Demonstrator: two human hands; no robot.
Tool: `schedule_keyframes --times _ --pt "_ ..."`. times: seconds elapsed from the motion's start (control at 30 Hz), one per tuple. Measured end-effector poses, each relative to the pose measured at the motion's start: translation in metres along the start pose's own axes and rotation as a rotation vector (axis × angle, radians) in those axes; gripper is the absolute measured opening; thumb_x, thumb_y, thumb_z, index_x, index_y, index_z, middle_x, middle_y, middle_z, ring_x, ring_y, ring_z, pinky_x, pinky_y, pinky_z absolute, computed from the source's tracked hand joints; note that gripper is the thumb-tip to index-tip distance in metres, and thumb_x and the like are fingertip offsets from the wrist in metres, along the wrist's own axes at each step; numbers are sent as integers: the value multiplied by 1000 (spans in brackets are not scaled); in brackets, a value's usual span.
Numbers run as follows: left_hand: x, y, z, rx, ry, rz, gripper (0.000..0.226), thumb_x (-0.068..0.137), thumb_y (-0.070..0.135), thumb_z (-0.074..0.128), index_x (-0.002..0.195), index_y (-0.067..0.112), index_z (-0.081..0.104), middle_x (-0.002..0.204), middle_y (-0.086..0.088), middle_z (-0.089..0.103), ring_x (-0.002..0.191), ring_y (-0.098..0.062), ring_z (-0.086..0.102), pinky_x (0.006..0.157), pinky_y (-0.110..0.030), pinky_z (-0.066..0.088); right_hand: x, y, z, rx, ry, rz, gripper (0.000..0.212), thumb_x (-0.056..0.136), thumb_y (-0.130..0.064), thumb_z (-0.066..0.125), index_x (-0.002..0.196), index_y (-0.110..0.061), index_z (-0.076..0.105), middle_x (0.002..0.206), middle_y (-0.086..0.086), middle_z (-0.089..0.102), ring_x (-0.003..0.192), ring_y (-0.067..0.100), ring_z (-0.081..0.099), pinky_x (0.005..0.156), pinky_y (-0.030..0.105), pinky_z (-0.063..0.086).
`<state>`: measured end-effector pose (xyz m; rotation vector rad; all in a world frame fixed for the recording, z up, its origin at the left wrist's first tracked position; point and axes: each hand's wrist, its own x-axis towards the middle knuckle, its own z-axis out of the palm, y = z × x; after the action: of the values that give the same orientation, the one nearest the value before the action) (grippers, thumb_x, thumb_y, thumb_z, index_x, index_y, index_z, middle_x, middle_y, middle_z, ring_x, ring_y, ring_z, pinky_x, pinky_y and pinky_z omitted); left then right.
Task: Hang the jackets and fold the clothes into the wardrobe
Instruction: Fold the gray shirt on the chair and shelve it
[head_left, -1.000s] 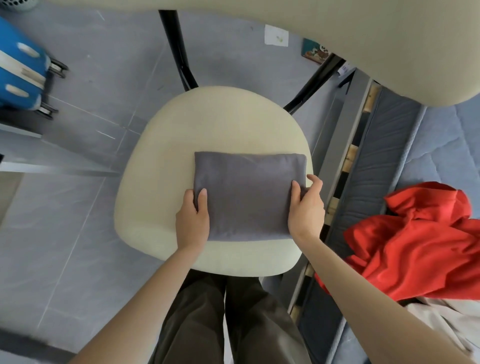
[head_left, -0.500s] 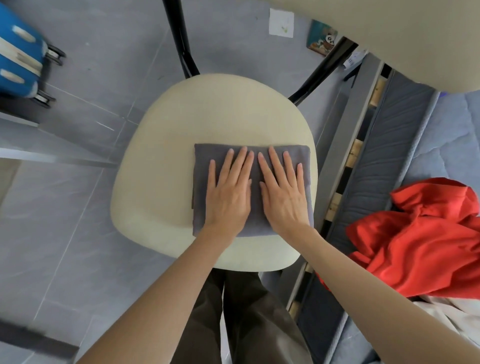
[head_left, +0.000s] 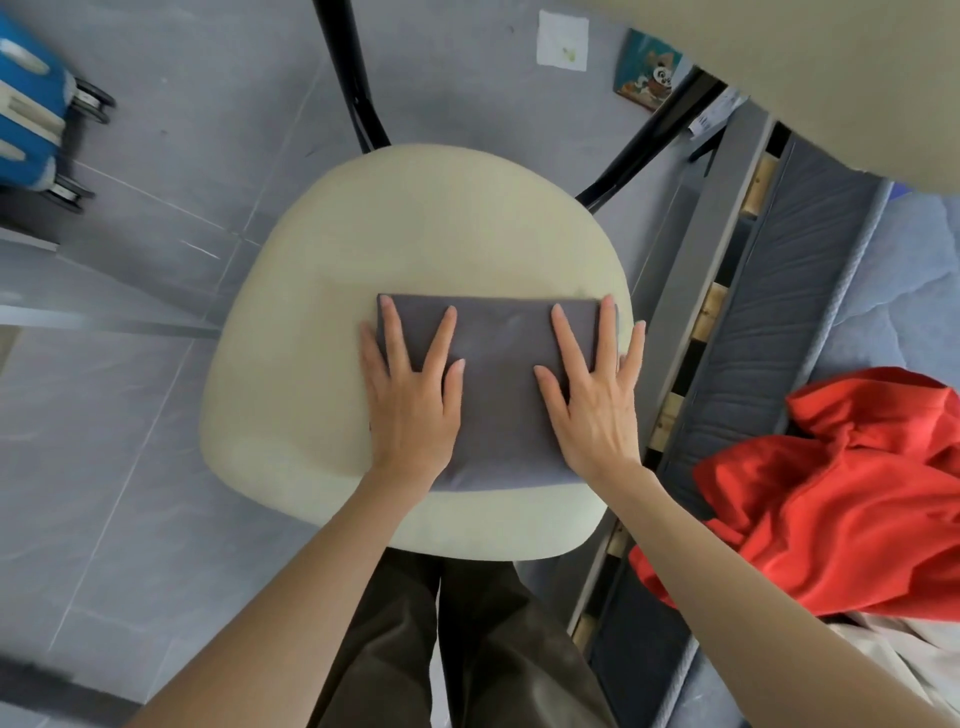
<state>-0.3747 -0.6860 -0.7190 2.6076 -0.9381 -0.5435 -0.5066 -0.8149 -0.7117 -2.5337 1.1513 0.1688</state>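
Far to the left, a blue wheeled suitcase (head_left: 26, 119) is seen in the upper corner, set on a grey tiled floor (head_left: 130, 415). Further right, at the centre, the cream padded seat of a chair (head_left: 415, 223) is viewed from straight above, carried on black legs (head_left: 353, 78). A folded grey garment (head_left: 498, 374) is laid flat as a neat rectangle on the near right part of that seat, its near edge close to the seat's front rim. It is pressed down by both hands. The left hand (head_left: 413, 400) is spread flat on the garment's left half, fingers straight and splayed and curled round nothing; its little finger is placed just past the cloth's left edge, on the seat. The right hand (head_left: 595, 405) is laid flat in the same way on the right half, fingers straight and parted, with the outer fingers reaching over the cloth's right edge. Dark trousers (head_left: 467, 649) are seen below the seat, between the forearms. On the floor beyond the chair, a white paper square (head_left: 562, 40) and a small panda picture card (head_left: 647, 75) are lying. To the right, a grey bed frame (head_left: 727, 218) with wooden slats is shown beside the chair. A crumpled red garment (head_left: 841, 499) is heaped on the mattress (head_left: 810, 291), with pale cloth (head_left: 898, 665) partly seen at the lower corner.
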Motion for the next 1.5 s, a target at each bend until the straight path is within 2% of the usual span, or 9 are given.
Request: schedule_keyframes --times 0.2,0.5,0.63,0.73,0.9,1.03,1.17,1.33,1.5 --pt "-13 0 -23 -324 100 -190 49 98 23 52 145 16 41 141 -20 36 129 -30 37 109 -42 35 -17 -6 -13 424 89 344 61 95 -40 52 144 -52 18 146 0 23 123 27 33 94 38 35" --pt "-3 -11 -25 -409 52 -286 54 96 37 52 147 30 34 102 3 59 89 -16 56 75 -23 37 -9 0 -12 532 -9 419 56 93 -55 48 139 -59 15 113 3 41 107 29 49 89 40 41" --pt "0 -17 -25 -528 -21 -293 53 97 33 51 147 31 33 74 13 54 58 -8 50 61 -22 34 -6 4 -11 578 -22 369 58 95 -50 50 144 -51 17 131 4 51 106 24 54 84 34 39" --pt "-3 -16 -31 -589 -28 -309 51 98 31 51 146 31 35 98 22 60 63 -4 51 67 -21 36 -7 2 -17 613 -15 342 59 96 -46 52 144 -49 18 139 -4 49 113 25 56 88 32 40" --pt "-21 -13 -56 -624 23 -321 48 99 31 48 146 27 36 131 2 59 99 -22 59 80 -16 39 -17 -17 -44 655 10 278 58 94 -43 56 142 -51 24 131 -29 42 118 19 54 91 28 39" --pt "-49 -13 -87 -653 79 -356 47 100 33 47 145 30 36 126 11 60 94 -11 60 89 -26 44 -31 -36 -71 670 -9 202 58 94 -44 57 140 -55 25 145 -22 41 124 19 51 100 39 44" --pt "-87 -11 -124 -721 182 -431 47 100 33 47 146 31 36 145 15 44 126 -4 45 102 -20 36 -47 -61 -106 680 -36 50 58 93 -43 58 139 -56 26 142 -33 38 125 11 48 100 32 40" --pt "-152 -6 -176 -761 310 -500 47 100 35 45 146 33 35 144 23 40 118 12 42 98 -12 36 -74 -93 -148 696 -97 -134 57 94 -40 58 141 -49 28 122 -58 29 107 -30 36 92 14 32" --pt "-220 -7 -229 -775 477 -574 47 99 39 46 145 37 36 135 25 41 120 5 43 97 -17 33 -108 -143 -192 712 -196 -303 56 94 -43 57 140 -49 28 134 -37 38 118 -7 45 98 20 40"
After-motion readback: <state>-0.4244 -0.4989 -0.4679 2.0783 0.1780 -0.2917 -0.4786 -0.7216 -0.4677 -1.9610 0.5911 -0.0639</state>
